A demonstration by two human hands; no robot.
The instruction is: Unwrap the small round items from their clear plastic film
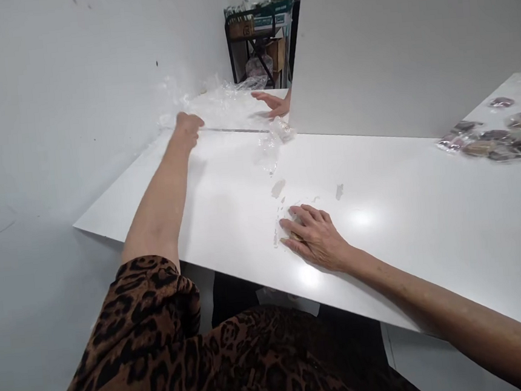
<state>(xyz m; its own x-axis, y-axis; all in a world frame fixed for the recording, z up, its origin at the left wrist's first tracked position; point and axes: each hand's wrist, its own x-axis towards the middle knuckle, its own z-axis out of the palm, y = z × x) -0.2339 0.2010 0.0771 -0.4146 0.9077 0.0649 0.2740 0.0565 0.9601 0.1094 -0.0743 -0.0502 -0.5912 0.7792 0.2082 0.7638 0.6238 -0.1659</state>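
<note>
My right hand (316, 237) rests on the white table (235, 222) with its fingers bent over something small, pale and partly clear, mostly hidden under them. Greyish wet-looking patches (278, 188) mark the surface just beyond those fingers. Stretched out to the far left, my left hand (188, 130) is beside the wall with its fingers curled in; what they hold, if anything, does not show. Crumpled clear plastic (244, 86) lies beyond the left hand. Another crumpled clear plastic piece (278, 136) is at the table's back edge, between my hands.
An upright white panel (384, 44) borders the table's back. Another person's hand (273, 103) shows past its left edge. Clear-wrapped dark and brownish items (506, 137) lie at the right. A black shelf (253, 38) with boxes stands behind. The wall (52, 104) closes off the left.
</note>
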